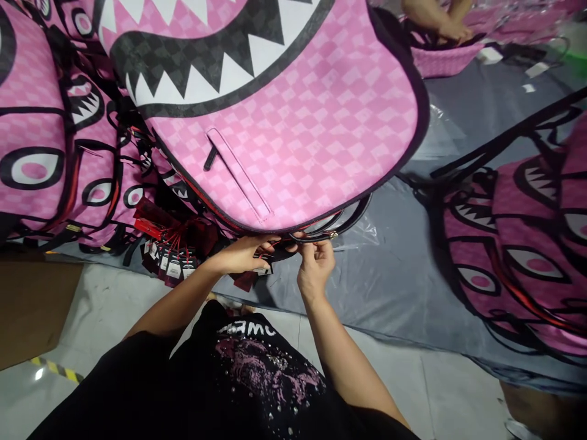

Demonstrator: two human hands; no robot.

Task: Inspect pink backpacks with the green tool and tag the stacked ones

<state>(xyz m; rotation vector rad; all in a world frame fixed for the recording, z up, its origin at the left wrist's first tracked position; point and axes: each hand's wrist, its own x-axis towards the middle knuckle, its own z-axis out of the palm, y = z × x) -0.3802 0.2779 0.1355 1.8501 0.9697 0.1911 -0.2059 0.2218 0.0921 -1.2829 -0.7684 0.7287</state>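
A large pink checkered bag (293, 116) with a black-and-white shark-mouth print lies in front of me on a grey sheet. A zip pocket runs slantwise across its front. My left hand (241, 252) is closed in a pinch on the black strap (339, 225) at the bag's near edge. My right hand (315, 266) is also closed, pinching the same strap close to a small metal piece. A dark tag hangs just under my left hand; what it is fixed to is hidden.
More pink bags are piled at the left (32, 122) and right (527, 256). A bunch of red and black hang tags (169, 256) lies at the left. The grey sheet (389, 293) covers the floor. Another person's hands (440, 24) work on a bag at the top right. Brown cardboard (32, 305) lies at the lower left.
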